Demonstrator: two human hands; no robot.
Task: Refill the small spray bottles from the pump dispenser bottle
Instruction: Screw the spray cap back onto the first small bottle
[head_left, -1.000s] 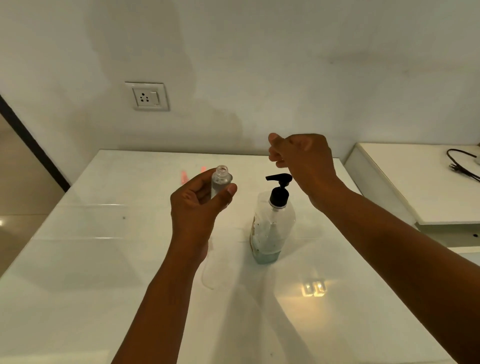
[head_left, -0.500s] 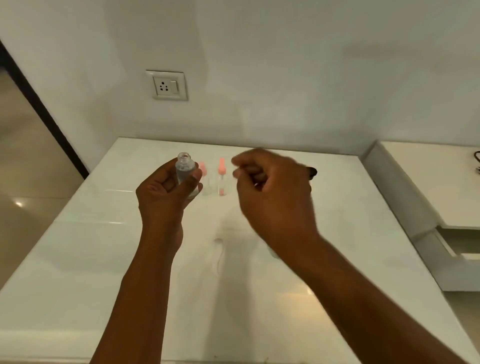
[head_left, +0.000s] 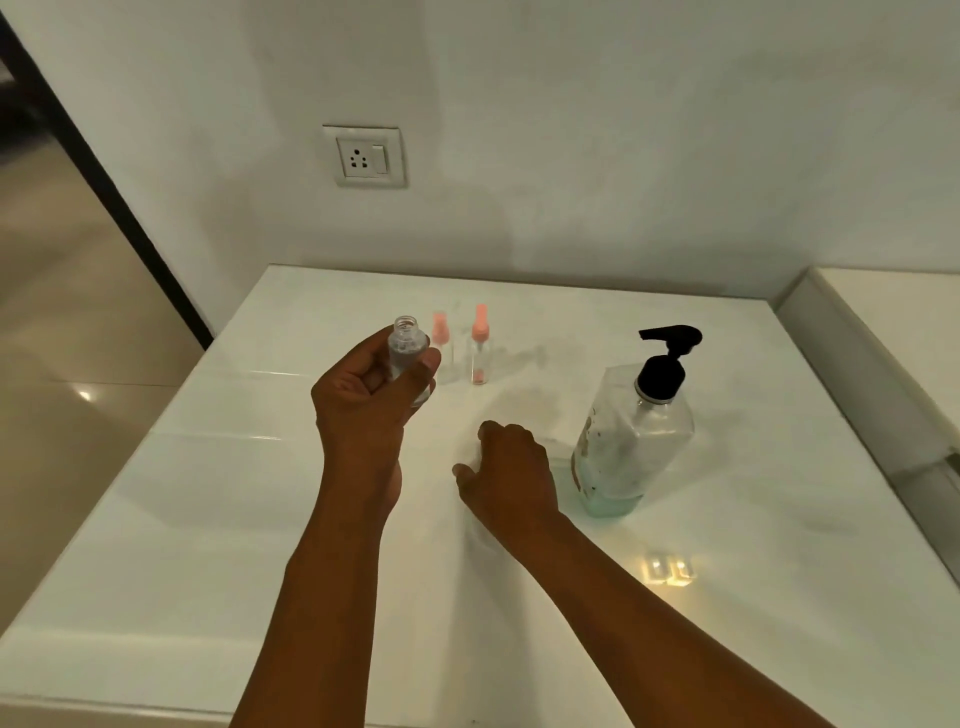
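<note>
An uncapped small clear plastic spray bottle (head_left: 408, 358) is gripped by the left hand (head_left: 366, 410), unfilled as judged; the right hand (head_left: 506, 480) is lowered left of the clear pump dispenser bottle (head_left: 631, 441), grip indeterminate.

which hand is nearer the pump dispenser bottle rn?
Right. The right hand is low on the table just left of the pump dispenser bottle; the left hand is farther left, holding an uncapped spray bottle.

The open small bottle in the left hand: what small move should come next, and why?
Probably bring the small bottle, uncapped in the left hand, under the black nozzle of the pump bottle, which nothing touches. The right hand, low at the table, looks empty and could press.
</note>
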